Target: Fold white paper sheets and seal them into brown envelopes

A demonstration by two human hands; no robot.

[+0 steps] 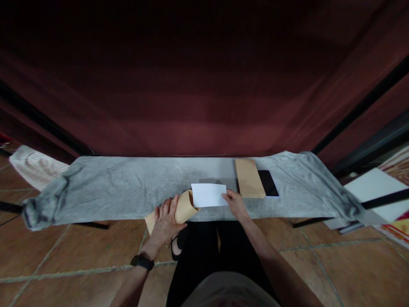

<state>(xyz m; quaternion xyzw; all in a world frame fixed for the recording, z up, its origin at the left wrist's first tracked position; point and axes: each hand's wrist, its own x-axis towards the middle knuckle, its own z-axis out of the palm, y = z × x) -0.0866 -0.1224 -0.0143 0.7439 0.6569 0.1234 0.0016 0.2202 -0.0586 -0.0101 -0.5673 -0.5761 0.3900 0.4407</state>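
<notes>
My left hand [166, 219] is wrapped round a brown paper envelope [185, 207] near the front edge of the cloth-covered table. The envelope's mouth bulges open toward the right. My right hand [234, 202] pinches the right end of a white sheet of paper [208, 195]. The sheet's left end lies at the envelope's open mouth; whether its corner is inside is unclear. Right of my right hand, a stack of brown envelopes [249, 178] rests on the cloth, beside a dark-screened tablet or phone [268, 183] that it partly overlaps.
A grey cloth [111, 187] covers the long narrow table. Behind it hangs a dark red curtain or panel [204, 106]. Striped fabric [40, 166] lies at the far left, and white boards [377, 192] stand at the right.
</notes>
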